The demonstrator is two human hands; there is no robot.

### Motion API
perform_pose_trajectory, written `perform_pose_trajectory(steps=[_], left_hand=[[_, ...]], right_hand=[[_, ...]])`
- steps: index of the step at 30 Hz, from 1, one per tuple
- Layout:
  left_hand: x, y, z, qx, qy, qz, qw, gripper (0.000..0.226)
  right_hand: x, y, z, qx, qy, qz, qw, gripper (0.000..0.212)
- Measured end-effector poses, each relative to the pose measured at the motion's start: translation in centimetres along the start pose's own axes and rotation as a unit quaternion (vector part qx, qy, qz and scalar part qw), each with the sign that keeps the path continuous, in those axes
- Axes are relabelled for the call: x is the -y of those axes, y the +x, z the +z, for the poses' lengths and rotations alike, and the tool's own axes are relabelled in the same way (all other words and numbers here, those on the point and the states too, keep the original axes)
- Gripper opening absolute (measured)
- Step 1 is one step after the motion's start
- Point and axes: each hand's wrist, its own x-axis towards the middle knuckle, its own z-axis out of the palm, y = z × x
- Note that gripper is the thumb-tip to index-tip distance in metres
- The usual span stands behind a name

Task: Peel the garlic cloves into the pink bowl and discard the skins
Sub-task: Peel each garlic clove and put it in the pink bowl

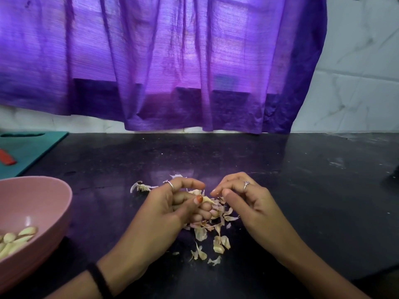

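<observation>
Hiding its garlic clove (207,199), left hand (172,203) curls.

No text, label, brand, number or sign could be read anywhere in the view; the red object (7,157) on the teal board (32,147) was perhaps too blurred to show any marking.

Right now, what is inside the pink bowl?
The pink bowl holds peeled garlic cloves, pale and heaped at its left. The frame edge cuts off the rest, so their number stays unknown.
</observation>
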Motion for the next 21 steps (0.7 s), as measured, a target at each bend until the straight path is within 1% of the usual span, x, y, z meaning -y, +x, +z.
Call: perform_pose_trajectory(steps=[3,8,12,14,16,18,21], left_hand=[[-0.07,0.00,0.18,0.001,0.015,0.005,1.000,0.019],[0.19,0.17,0.22,0.002,0.057,0.025,0.998,0.017],[0.40,0.08,-0.17,0.018,0.154,0.078,0.985,0.022],[0.39,0.09,-0.34,0.033,0.184,0.088,0.978,0.024],[0.38,0.13,-0.45,0.047,0.185,0.082,0.978,0.024],[0.29,0.08,-0.45,0.065,0.161,0.068,0.982,0.022],[-0.06,-0.10,-0.41,0.083,0.090,0.037,0.992,0.019]], right_hand=[[0.09,-0.03,0.12,0.015,-0.004,-0.001,1.000,0.005],[-0.29,0.00,0.27,0.027,-0.012,-0.031,0.999,0.003],[-0.40,0.01,0.19,0.038,-0.001,-0.045,0.998,0.004],[-0.50,0.03,0.06,0.043,-0.004,-0.050,0.998,0.005],[-0.59,0.05,-0.01,0.051,-0.002,-0.048,0.998,0.004],[-0.63,0.08,-0.09,0.065,0.012,-0.041,0.997,0.002],[-0.46,0.12,-0.34,0.089,0.088,-0.008,0.992,0.002]])
